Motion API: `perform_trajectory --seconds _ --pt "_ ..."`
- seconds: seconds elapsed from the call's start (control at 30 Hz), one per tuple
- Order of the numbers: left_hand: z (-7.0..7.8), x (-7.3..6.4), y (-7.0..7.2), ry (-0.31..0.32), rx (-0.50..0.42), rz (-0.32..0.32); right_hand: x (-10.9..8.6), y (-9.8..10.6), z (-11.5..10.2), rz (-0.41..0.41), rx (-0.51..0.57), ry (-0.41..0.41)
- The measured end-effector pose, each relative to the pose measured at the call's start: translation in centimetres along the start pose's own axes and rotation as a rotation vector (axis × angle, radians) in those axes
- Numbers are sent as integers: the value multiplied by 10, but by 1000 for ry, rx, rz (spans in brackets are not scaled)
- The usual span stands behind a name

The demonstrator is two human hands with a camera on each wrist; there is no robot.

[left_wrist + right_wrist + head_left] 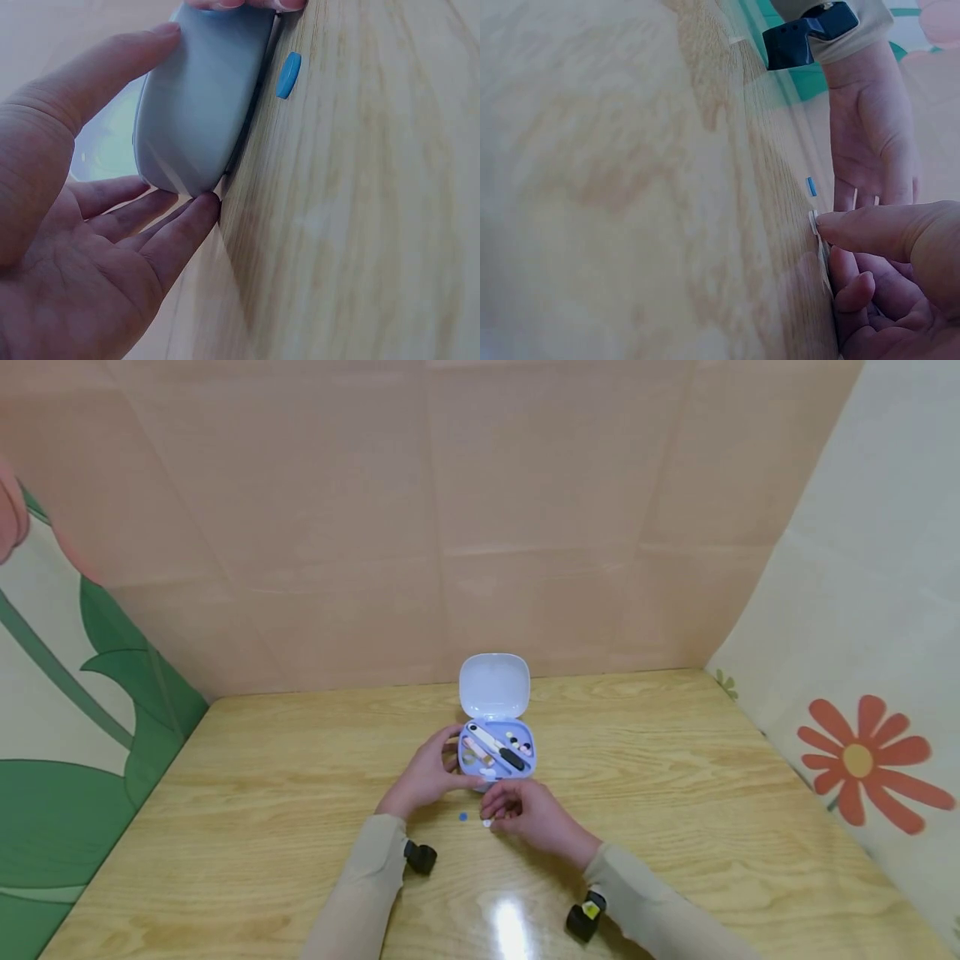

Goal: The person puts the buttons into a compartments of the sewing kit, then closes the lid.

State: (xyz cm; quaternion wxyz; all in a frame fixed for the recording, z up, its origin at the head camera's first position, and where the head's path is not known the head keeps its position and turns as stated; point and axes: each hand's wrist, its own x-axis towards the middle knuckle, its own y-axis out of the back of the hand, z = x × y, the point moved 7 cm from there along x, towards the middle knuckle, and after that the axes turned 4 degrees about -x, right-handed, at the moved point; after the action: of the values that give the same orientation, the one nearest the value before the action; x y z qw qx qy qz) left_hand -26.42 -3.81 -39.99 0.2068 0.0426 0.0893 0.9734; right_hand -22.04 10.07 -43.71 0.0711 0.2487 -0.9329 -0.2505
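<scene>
A small lidded case point(497, 749) stands on the table with its white lid point(494, 686) raised. Inside its lavender tray lie a long white tool with a black end point(512, 759), several small black, pink and pale dots point(519, 744) and a pink-and-brown piece point(478, 752). My left hand point(429, 772) holds the case, thumb along the front and fingers at its left side. Just in front of it, my right hand point(534, 812) has thumb and fingertips at a white button point(814, 223) on the table, the other fingers curled. A blue button point(289, 75) lies to its left.
The wooden table point(247, 827) runs back to a pinkish-brown wall covering point(337, 527). Flower-printed sheets flank both sides, with a red flower point(856, 760) at the right. Black wrist cameras point(582, 920) sit on both sleeves. Light glares off the tabletop near the front.
</scene>
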Motion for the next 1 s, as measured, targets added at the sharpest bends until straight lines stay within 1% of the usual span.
perform_trajectory --seconds 0.1,0.23,0.37,0.57,0.73,0.8,0.9,1.0 --pt "-9 5 1 15 2 3 1 -1 2 -1 -17 4" --pt "-26 12 3 20 16 24 2 -1 4 4 -24 10" --pt "-33 14 4 23 49 41 3 -2 5 12 -25 13" --pt "-34 13 5 29 56 45 3 -1 7 19 -24 3" --pt "-34 14 5 20 48 42 2 -1 5 16 -9 5" --pt "-34 14 4 13 44 39 0 0 0 13 -3 13" --pt "-30 13 3 10 22 30 -5 3 -14 -2 8 27" --pt "-21 9 1 8 1 13 -9 6 -26 -27 14 33"
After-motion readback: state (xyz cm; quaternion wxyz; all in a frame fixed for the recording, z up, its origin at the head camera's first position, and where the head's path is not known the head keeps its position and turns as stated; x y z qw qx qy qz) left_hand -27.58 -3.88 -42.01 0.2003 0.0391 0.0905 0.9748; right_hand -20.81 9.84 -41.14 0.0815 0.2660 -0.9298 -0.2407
